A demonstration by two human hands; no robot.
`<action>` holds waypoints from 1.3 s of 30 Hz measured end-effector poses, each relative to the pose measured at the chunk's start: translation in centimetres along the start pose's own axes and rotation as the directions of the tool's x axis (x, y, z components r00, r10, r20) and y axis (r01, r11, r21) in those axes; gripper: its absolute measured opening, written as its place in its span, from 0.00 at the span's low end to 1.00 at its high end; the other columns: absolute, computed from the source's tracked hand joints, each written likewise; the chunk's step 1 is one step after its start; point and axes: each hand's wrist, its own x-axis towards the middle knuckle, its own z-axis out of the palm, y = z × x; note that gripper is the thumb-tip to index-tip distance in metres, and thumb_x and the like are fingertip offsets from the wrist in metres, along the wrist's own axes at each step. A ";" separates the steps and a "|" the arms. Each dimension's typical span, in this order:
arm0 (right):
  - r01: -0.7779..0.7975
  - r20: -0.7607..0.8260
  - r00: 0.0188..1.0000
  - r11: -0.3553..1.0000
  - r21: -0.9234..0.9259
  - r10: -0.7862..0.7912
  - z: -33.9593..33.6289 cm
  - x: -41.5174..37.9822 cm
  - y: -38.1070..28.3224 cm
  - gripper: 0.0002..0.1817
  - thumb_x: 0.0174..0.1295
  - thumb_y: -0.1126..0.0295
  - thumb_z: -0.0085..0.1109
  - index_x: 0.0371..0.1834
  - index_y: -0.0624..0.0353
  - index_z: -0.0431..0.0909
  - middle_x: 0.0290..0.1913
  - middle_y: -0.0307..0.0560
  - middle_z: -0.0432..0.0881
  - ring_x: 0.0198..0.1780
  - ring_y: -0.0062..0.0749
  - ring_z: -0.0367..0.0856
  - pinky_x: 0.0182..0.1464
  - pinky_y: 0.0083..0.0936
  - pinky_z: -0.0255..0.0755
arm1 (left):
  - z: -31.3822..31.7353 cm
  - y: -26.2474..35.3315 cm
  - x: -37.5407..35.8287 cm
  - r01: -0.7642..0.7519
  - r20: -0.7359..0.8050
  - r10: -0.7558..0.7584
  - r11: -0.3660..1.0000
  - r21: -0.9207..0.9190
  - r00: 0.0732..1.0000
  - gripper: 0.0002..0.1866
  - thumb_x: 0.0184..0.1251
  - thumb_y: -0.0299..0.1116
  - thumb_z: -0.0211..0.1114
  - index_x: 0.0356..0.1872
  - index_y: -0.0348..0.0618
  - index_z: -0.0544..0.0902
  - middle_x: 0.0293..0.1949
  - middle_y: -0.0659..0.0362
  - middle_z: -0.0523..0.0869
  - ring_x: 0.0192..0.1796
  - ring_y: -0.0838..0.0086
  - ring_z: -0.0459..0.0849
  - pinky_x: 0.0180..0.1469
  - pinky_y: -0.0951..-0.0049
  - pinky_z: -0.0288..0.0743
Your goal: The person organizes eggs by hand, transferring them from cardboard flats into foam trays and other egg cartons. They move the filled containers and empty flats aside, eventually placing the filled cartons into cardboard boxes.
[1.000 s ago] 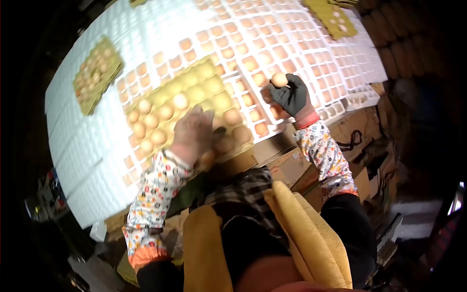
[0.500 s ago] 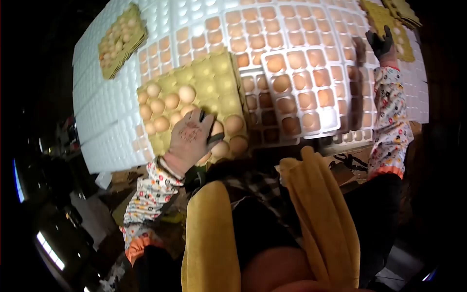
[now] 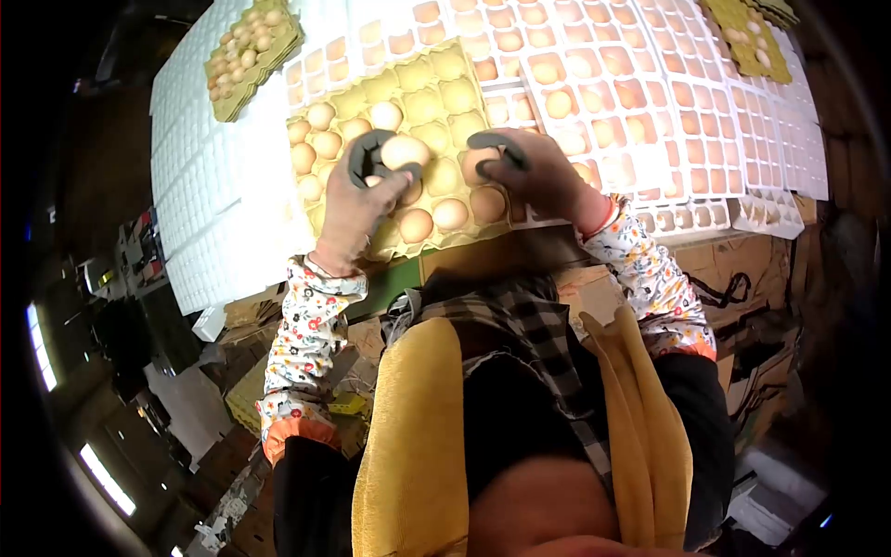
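My left hand (image 3: 357,200), in a glove with dark fingertips, grips a pale egg (image 3: 406,151) above the yellow-green pulp tray (image 3: 380,88). On the right side of that tray, my right hand (image 3: 534,172) has its gloved fingers wrapped round a brown egg (image 3: 479,165). Several eggs sit in the tray's left columns and along its near edge, while cups at its far right are bare. A clear plastic tray (image 3: 594,107) with brown eggs lies just right of the pulp tray.
Another pulp tray with eggs (image 3: 249,58) lies at the far left, and one more (image 3: 747,39) at the far right. White plastic trays (image 3: 200,186) cover the table around them. Cardboard (image 3: 742,269) shows below the table's near edge.
My right hand has come from the far right trays to the pulp tray and taken hold of an egg. My left hand has turned and lifted a pale egg. The view has shifted.
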 end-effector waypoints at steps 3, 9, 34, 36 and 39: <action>-0.182 -0.184 0.950 0.926 0.330 0.252 -2.4 -5.8 -0.3 0.21 0.65 0.66 0.59 0.58 0.65 0.76 0.45 0.51 0.84 0.47 0.39 0.83 0.51 0.31 0.77 | 2.2 2.6 -0.8 -0.048 0.018 0.057 0.939 -0.342 0.998 0.24 0.62 0.24 0.64 0.61 0.36 0.74 0.33 0.62 0.81 0.25 0.85 0.73 0.30 0.85 0.69; -0.275 -0.674 0.544 0.865 0.419 0.500 -6.6 -17.1 7.5 0.17 0.71 0.66 0.54 0.57 0.66 0.76 0.46 0.47 0.83 0.42 0.28 0.80 0.47 0.25 0.75 | 17.5 1.5 0.9 -0.814 0.516 0.629 0.447 0.372 0.581 0.22 0.59 0.34 0.69 0.56 0.43 0.79 0.33 0.53 0.82 0.32 0.66 0.82 0.36 0.70 0.76; 0.208 0.272 0.962 0.688 -0.696 -0.016 5.8 -2.5 -3.4 0.34 0.50 0.52 0.69 0.62 0.48 0.73 0.65 0.44 0.70 0.67 0.48 0.63 0.64 0.50 0.59 | -4.1 -4.5 -8.3 -0.359 -0.007 0.386 0.865 0.349 0.922 0.21 0.56 0.27 0.69 0.54 0.46 0.80 0.49 0.49 0.82 0.53 0.59 0.82 0.53 0.66 0.78; 0.156 0.232 0.973 0.701 -0.696 0.014 6.0 -2.1 -3.7 0.34 0.51 0.51 0.69 0.62 0.48 0.73 0.65 0.44 0.70 0.67 0.48 0.63 0.65 0.50 0.58 | -2.2 -3.6 -7.2 -0.310 0.006 0.444 0.616 0.724 0.896 0.17 0.51 0.37 0.73 0.43 0.49 0.82 0.51 0.49 0.76 0.48 0.55 0.80 0.44 0.63 0.80; 0.067 0.173 0.983 0.741 -0.668 0.068 5.9 -2.1 -4.2 0.32 0.51 0.52 0.69 0.60 0.48 0.74 0.65 0.45 0.70 0.68 0.50 0.63 0.68 0.50 0.55 | 0.1 -5.2 -4.9 -0.324 0.183 0.473 0.237 0.916 0.862 0.20 0.45 0.42 0.77 0.40 0.50 0.82 0.53 0.51 0.73 0.46 0.58 0.77 0.38 0.63 0.80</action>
